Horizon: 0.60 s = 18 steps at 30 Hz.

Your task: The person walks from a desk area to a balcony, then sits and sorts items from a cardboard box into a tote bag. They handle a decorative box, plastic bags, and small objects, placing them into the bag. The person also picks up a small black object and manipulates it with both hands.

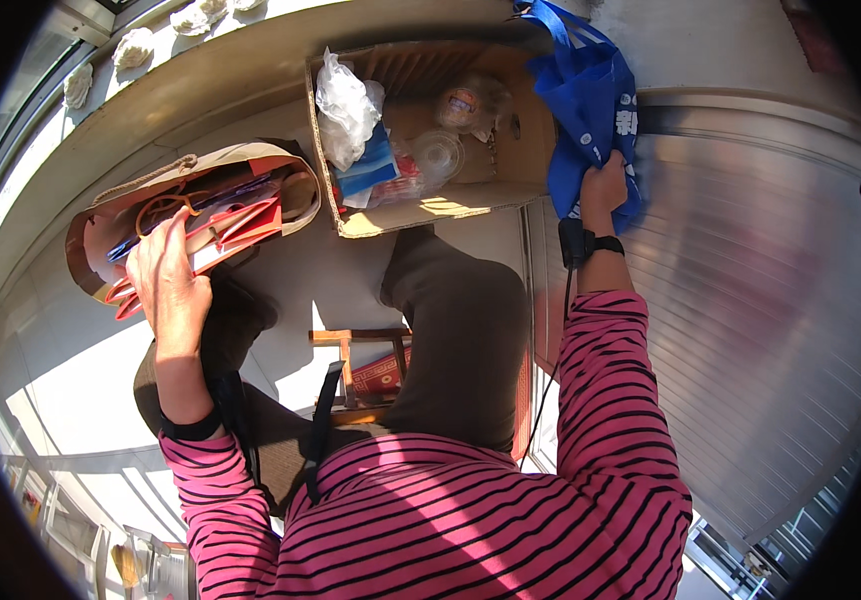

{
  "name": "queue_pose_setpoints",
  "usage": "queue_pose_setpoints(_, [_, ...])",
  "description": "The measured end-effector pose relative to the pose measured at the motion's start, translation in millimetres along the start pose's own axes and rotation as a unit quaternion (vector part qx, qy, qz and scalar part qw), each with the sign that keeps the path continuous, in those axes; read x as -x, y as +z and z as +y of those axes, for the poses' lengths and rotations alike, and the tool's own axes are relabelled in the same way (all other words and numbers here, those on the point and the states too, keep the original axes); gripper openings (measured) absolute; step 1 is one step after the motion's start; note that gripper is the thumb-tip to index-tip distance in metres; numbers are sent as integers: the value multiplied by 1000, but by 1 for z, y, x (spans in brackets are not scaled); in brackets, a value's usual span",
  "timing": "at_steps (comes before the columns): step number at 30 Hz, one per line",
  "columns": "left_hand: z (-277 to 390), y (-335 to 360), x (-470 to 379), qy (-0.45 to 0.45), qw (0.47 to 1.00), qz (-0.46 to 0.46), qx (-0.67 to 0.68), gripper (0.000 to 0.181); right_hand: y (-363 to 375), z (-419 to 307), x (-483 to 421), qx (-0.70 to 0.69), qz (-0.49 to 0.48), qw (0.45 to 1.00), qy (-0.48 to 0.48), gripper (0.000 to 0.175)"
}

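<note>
My left hand (171,277) is at the near side of a brown paper bag (100,214) with a rope handle. It grips the edges of folded red paper bags (239,229) packed inside, its fingertips partly hidden among them. An orange cord handle (164,202) loops up close to the fingers. On the right, my right hand (603,184) clutches a crumpled blue fabric tote bag (584,97) bearing white writing. The tote's handles (550,19) stretch away beyond the hand, and its body rests against the right end of an open cardboard box (430,214).
Inside the box lie a white plastic bag (344,112), a blue packet (366,166) and clear plastic containers (438,156). A ribbed metallic panel (745,300) stands at the right. A wooden stool (344,367) is between my legs. White ornaments (132,49) line the ledge.
</note>
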<state>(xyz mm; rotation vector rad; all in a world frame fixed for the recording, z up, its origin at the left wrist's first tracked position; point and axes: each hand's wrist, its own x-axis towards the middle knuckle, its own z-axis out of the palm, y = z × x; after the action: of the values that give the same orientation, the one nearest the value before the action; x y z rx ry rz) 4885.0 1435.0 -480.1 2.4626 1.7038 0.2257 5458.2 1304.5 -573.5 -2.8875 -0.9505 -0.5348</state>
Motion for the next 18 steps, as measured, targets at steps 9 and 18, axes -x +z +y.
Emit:
queue_pose_setpoints(9, [6,0,-2,-11,1000,-8,6,65,98,5,-47,-180,-308,928,111,39])
queue_pose_setpoints(18, [9,2,-2,-13,1000,10,-17,72,93,-7,-30,-299,-379,866,133,52])
